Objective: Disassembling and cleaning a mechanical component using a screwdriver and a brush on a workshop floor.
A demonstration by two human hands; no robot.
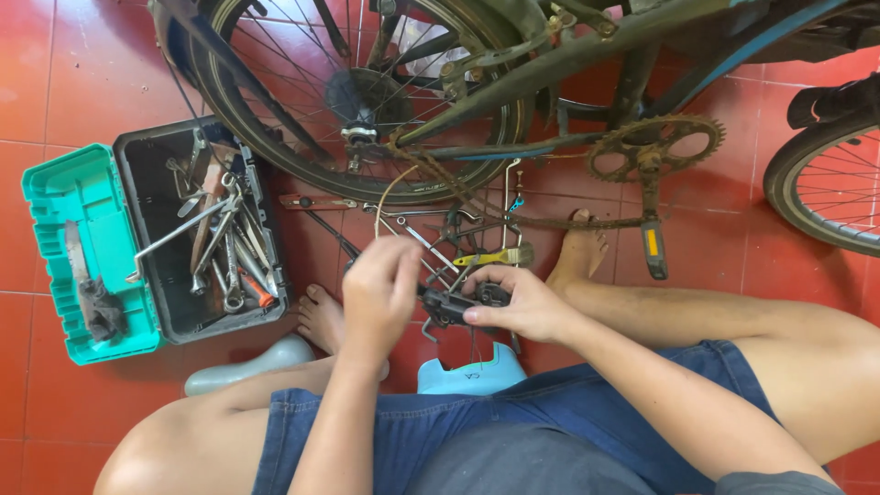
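Black bike part (456, 303) sits in my right hand (518, 302), fingers wrapped around it. My left hand (379, 295) pinches its near end. Toolbox (156, 243) lies left.

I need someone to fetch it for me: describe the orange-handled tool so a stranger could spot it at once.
Start at the open toolbox with the teal lid, on the red tile floor left of the bicycle's rear wheel. Look in its black tray, at the near right corner. Among the grey metal wrenches, the orange-handled tool is the only brightly coloured piece.
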